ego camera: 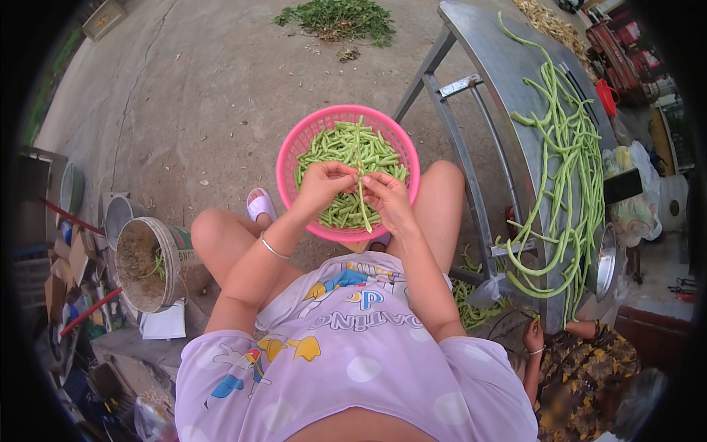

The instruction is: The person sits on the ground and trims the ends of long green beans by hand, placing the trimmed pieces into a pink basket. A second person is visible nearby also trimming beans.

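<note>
A pink plastic colander basket (285, 182) stands between the person's knees, heaped with short pieces of green bean (353, 145). Above it both hands meet at a long green bean pod (362, 201), which looks split open at its upper part. My left hand (327, 185) pinches the pod from the left with thumb and forefinger. From the right, my right hand (386, 198) pinches the same pod, its fingertips close to those of the left. The lower end of the pod hangs free over the cut pieces.
Long beans (569, 188) lie on a metal table (497, 50) at the right. Beside its near end sits another person (588, 364) in a patterned top. A dirty bucket (175, 265) lies tilted at the left. Pulled green plants (339, 17) lie on the concrete ahead.
</note>
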`<action>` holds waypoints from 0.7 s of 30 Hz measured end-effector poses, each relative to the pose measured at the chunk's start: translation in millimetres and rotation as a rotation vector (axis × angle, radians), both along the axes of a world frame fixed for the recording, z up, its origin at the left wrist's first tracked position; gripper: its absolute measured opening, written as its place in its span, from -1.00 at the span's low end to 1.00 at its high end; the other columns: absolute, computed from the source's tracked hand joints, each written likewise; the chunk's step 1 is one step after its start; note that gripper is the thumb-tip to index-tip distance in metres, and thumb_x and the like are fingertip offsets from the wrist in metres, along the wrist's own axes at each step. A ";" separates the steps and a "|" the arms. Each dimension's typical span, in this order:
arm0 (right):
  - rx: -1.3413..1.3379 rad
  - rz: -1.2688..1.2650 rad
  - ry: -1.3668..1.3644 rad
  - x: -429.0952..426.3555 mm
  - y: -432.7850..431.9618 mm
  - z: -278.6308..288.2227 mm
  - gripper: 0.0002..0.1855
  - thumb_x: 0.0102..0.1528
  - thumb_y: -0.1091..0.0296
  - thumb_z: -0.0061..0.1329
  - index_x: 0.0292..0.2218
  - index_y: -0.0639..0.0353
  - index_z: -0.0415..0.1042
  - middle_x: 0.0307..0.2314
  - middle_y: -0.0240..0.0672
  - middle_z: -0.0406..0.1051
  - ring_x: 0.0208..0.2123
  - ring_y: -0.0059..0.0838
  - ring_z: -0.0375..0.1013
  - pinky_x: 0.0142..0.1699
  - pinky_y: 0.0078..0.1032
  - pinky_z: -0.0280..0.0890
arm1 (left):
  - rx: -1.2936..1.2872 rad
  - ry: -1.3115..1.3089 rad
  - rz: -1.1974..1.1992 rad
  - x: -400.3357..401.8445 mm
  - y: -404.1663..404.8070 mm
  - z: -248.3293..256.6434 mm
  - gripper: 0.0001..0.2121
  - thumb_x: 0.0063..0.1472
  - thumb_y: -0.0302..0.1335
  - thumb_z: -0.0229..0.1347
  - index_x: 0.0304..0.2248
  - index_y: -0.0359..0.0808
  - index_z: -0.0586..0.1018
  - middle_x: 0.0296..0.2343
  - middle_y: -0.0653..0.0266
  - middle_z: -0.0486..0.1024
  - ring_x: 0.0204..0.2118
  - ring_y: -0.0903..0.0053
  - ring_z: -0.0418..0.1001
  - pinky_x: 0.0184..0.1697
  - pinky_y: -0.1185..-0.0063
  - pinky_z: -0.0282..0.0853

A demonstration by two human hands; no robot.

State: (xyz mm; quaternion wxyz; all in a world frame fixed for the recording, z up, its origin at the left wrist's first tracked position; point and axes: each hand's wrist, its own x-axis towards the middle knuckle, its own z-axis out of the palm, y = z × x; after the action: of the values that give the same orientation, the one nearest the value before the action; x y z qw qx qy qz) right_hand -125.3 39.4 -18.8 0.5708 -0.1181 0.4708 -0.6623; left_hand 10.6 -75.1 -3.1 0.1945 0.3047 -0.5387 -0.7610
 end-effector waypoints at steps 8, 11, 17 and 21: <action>0.001 -0.077 0.233 0.9 -9.7 6.2 -0.80 0.14 0.45 -0.02 -0.19 0.32 0.41 -0.52 -0.41 0.45 -0.55 -0.69 0.40 -0.45 -0.75 0.29 | -0.208 -0.120 -0.087 -0.7 -0.2 -5.1 -0.88 0.01 -0.52 0.18 -0.44 -0.40 0.58 -0.57 0.39 0.53 -0.53 0.78 0.43 -0.45 0.74 0.36; 0.012 -0.024 0.224 -6.6 -9.0 -4.0 -0.76 0.13 0.50 -0.05 -0.14 0.32 0.37 -0.54 -0.42 0.44 -0.56 -0.69 0.38 -0.47 -0.74 0.28 | -0.261 -0.160 -0.122 -0.1 -1.1 -2.1 -0.92 0.02 -0.57 0.16 -0.44 -0.38 0.56 -0.58 0.48 0.48 -0.55 0.84 0.37 -0.47 0.79 0.29; 0.031 -0.040 0.168 -4.0 -9.5 -4.0 -0.76 0.12 0.55 -0.18 -0.14 0.31 0.36 -0.49 -0.40 0.44 -0.54 -0.67 0.39 -0.47 -0.72 0.29 | -0.360 -0.174 -0.159 -0.5 2.7 1.3 -0.90 -0.01 -0.58 0.15 -0.45 -0.40 0.55 -0.61 0.48 0.46 -0.56 0.85 0.35 -0.50 0.79 0.28; 0.004 -0.046 0.027 -11.3 -7.8 -10.9 -0.74 0.13 0.54 -0.24 -0.14 0.30 0.35 -0.43 -0.37 0.44 -0.52 -0.67 0.40 -0.46 -0.71 0.30 | -0.414 -0.214 -0.172 0.1 1.4 0.0 -0.90 -0.02 -0.58 0.15 -0.44 -0.40 0.56 -0.62 0.48 0.46 -0.56 0.84 0.36 -0.50 0.78 0.29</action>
State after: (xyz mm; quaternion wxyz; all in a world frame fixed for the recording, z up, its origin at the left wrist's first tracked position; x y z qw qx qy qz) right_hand -136.6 31.7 -29.7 0.5493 -0.1152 0.4825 -0.6725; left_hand 10.7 -73.7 -3.1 0.1293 0.2902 -0.7245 -0.6117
